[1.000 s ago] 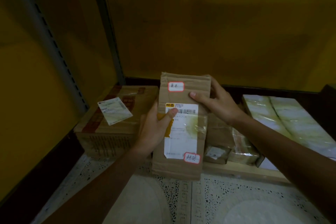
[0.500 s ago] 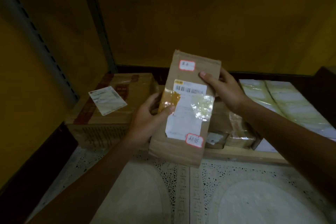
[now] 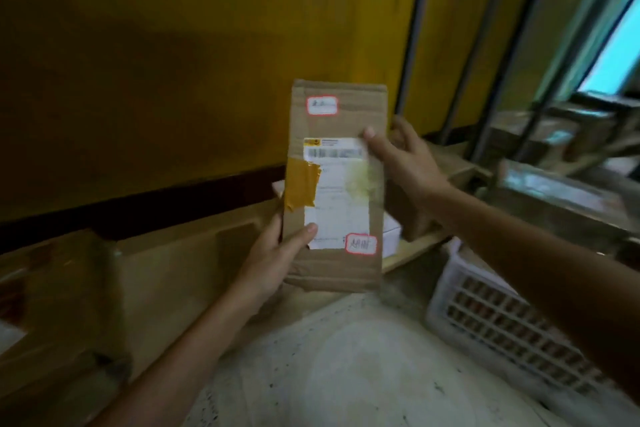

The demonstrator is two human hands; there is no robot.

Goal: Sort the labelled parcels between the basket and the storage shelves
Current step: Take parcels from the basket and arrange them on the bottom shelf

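Observation:
I hold a flat brown cardboard parcel (image 3: 337,184) upright in front of me with both hands. It carries a white shipping label with a barcode, a strip of brown tape and two small red-edged stickers, one near the top and one near the bottom. My left hand (image 3: 277,253) grips its lower left edge, thumb on the label. My right hand (image 3: 403,159) grips the upper right edge. A white plastic basket (image 3: 491,315) stands on the floor at the lower right. The low wooden shelf (image 3: 408,253) runs behind the parcel.
Large cardboard boxes (image 3: 166,274) sit on the low shelf at the left. More wrapped parcels (image 3: 561,194) lie on shelves at the right, behind metal uprights (image 3: 408,45). A yellow wall backs the shelf. Speckled floor (image 3: 346,374) lies below.
The view has swung right, bringing the white basket and right-hand shelves into sight. The parcel stays in both hands, now held straighter and higher; my left hand has slid down its edge.

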